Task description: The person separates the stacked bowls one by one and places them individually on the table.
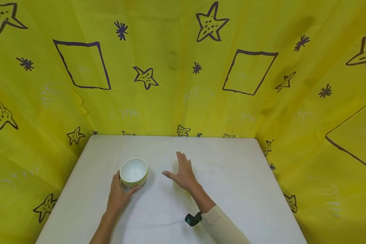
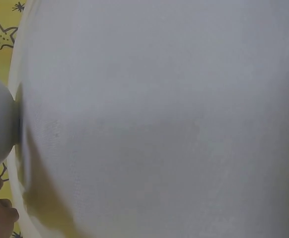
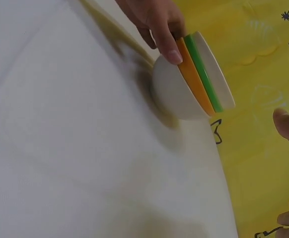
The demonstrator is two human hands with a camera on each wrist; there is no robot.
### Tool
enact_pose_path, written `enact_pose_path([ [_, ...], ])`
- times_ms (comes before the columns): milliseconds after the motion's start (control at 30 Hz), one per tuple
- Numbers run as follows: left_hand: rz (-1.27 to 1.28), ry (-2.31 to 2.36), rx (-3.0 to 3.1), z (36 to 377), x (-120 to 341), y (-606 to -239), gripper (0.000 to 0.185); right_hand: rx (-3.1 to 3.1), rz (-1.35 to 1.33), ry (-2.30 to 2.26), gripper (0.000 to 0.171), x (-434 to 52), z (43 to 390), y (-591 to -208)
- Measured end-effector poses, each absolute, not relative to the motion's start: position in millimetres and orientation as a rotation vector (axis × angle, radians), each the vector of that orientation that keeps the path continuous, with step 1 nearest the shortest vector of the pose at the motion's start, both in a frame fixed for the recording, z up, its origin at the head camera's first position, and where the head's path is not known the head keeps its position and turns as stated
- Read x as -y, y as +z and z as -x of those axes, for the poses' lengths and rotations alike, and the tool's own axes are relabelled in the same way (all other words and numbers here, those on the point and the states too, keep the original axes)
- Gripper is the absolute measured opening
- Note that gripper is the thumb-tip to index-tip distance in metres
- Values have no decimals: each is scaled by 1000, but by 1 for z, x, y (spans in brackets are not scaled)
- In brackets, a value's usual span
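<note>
A small stack of bowls (image 1: 134, 171) sits on the left part of the white counter (image 1: 231, 189), well in from the edges. The right wrist view shows them nested: white bowls with an orange and a green rim band visible at the side. The left hand (image 1: 118, 195) cups the near side of the stack, thumb and fingers (image 3: 170, 49) curled against the outer wall, probably to steady it rather than lift it, since the base rests on the counter. The right hand (image 1: 183, 173) lies just beside the stack, apart from it, palm down with fingers spread and released, holding nothing. Whether it touches the cloth is hard to tell. A yellow star-printed backdrop (image 1: 177, 67) surrounds the counter.
</note>
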State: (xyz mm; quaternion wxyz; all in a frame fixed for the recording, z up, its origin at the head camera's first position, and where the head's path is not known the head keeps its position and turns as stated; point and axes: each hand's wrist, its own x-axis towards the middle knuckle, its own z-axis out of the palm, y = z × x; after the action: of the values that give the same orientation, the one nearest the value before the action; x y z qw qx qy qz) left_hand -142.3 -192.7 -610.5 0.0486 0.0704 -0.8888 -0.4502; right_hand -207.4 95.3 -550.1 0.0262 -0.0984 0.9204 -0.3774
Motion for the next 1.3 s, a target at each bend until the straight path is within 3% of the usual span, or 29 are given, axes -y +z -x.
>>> enact_pose_path([
  [1300,-172,-1498,2491,146,182,-615,99,-2792,436,-1161,106,-41,221,-544],
])
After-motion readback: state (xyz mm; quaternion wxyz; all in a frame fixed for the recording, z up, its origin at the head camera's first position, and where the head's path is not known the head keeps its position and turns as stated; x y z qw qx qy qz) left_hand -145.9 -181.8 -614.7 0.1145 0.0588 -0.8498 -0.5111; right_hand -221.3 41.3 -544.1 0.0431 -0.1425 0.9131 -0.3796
